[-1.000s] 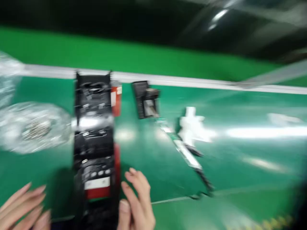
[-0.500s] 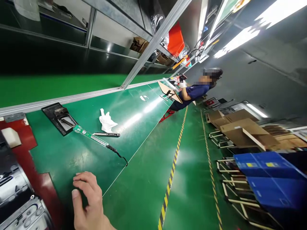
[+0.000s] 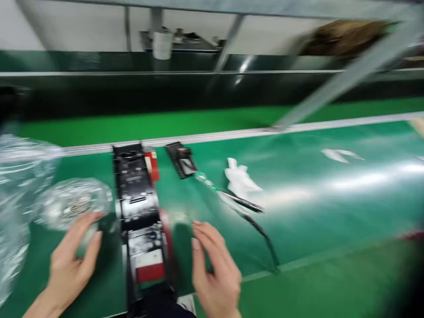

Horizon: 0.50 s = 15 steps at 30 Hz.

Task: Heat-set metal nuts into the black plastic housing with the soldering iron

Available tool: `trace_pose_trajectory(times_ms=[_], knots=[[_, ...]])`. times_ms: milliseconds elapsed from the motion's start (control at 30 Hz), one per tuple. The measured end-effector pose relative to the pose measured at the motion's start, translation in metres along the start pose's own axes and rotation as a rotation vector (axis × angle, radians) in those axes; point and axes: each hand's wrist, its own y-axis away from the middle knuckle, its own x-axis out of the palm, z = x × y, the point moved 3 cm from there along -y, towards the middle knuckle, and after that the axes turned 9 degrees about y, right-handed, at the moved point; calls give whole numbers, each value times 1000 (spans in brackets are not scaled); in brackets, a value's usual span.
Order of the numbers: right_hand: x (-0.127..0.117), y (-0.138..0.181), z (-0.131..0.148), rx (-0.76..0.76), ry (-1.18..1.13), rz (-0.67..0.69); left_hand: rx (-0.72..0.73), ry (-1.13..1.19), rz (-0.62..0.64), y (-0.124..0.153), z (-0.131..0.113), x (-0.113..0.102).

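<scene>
Green counter (image 3: 314, 212) carrying a long black fixture (image 3: 137, 207); left of the fixture, a clear bag of small parts (image 3: 71, 203); right of it, a white cloth (image 3: 241, 181).

White rag (image 3: 241, 182) near soldering iron (image 3: 228, 198) & black tray (image 3: 182, 160), on green bench (image 3: 331, 194).

1 head view, forward-down, close over green bench (image 3: 298, 221).
</scene>
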Motion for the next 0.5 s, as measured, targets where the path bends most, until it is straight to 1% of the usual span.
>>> trace_pose_trajectory(times_ms=[33, 100, 167, 233, 333, 400, 500], knots=[[6, -11, -3, -54, 32, 6, 16, -24, -18, 1, 5, -6], [22, -33, -4, -156, 37, 4, 10, -49, -34, 3, 13, -11], [39, -53, 4, -262, 21, 14, -47, -52, -46, 8, 19, -11], [58, -67, 13, -385, 46, 67, -127, -37, -56, 16, 23, -9], [92, -81, 20, -550, 230, 287, -220, 1, -71, 29, 27, -10], [110, -86, 18, -612, 364, 427, -254, 10, -80, 35, 32, -13], [123, -90, 14, -656, 421, 527, -287, 3, -82, 42, 40, -17]])
